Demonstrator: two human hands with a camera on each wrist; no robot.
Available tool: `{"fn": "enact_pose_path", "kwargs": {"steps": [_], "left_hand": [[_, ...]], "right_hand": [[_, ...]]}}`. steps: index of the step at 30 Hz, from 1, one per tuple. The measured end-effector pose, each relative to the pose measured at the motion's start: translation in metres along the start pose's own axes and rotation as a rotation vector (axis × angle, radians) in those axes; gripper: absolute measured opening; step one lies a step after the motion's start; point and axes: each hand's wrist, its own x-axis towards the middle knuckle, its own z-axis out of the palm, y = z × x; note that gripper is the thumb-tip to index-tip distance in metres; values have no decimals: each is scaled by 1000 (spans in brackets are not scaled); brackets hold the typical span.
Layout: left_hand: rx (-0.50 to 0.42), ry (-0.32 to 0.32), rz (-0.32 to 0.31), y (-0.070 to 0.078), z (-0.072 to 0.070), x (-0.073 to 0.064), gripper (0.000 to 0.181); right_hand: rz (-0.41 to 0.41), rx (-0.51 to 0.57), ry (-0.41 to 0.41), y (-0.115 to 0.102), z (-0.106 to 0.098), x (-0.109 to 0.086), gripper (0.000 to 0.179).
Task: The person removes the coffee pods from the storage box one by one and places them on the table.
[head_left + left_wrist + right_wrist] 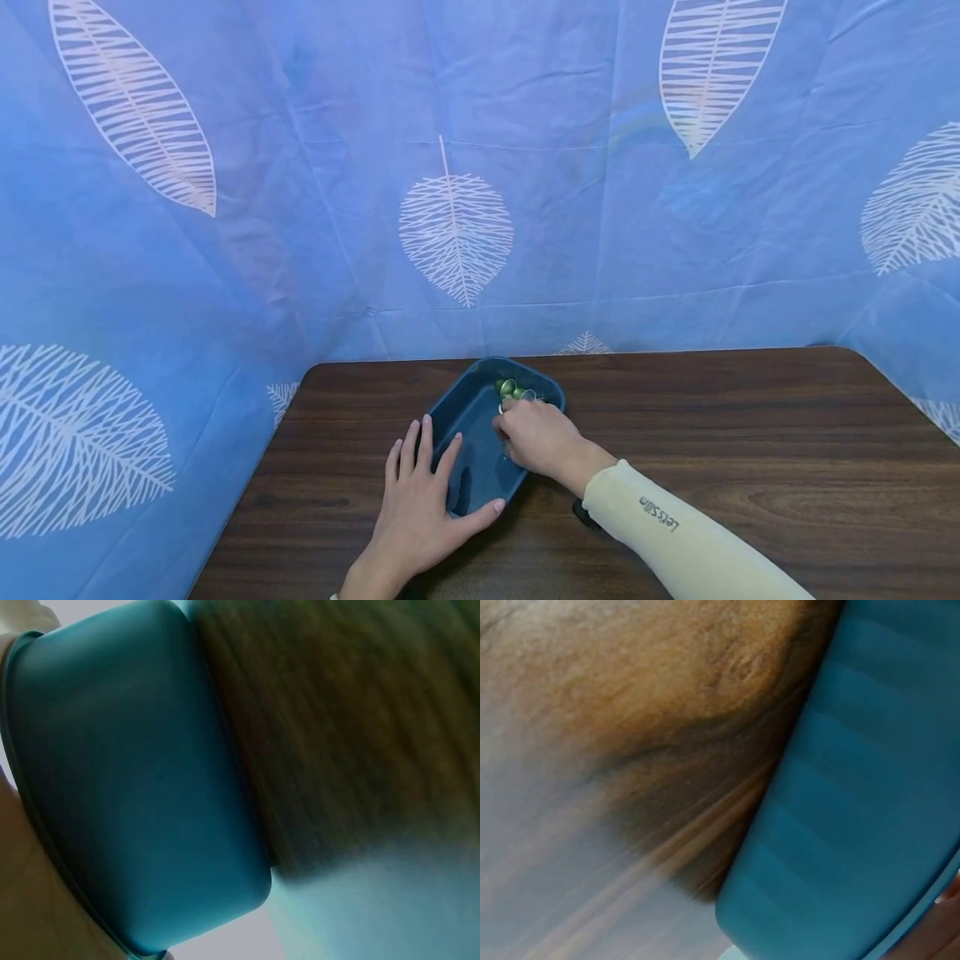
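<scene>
A dark blue-green plastic bin (480, 450) stands on the table, longer than wide and turned at a slant. My left hand (423, 508) is spread at its near left end, fingers straight along the left side and thumb at the near rim. Inside the bin, my right hand (540, 433) reaches down with bent fingers beside several small round green pieces with shiny silvery rims (509, 387). A pale edge shows by its fingertips; the hand hides whether it grips a piece. Both wrist views show mainly the bin's outer wall (135, 780).
The dark wood-grain table (712, 442) extends to the right and left of the bin. Behind it and at both sides hangs a blue cloth (337, 208) printed with white leaves. A pale sleeve (675, 525) covers the right forearm, with a dark wrist strap (585, 513) below it.
</scene>
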Motion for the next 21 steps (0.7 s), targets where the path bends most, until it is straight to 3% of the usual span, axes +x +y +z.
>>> {"fn": "enact_pose_path", "kwargs": {"steps": [10, 21], "left_hand": [[-5, -8, 14, -2, 1, 0, 101], [-5, -24, 1, -3, 1, 3, 98]], "right_hand": [[-65, 53, 0, 1, 0, -2, 13], [-36, 128, -133, 4, -8, 9, 32]]}}
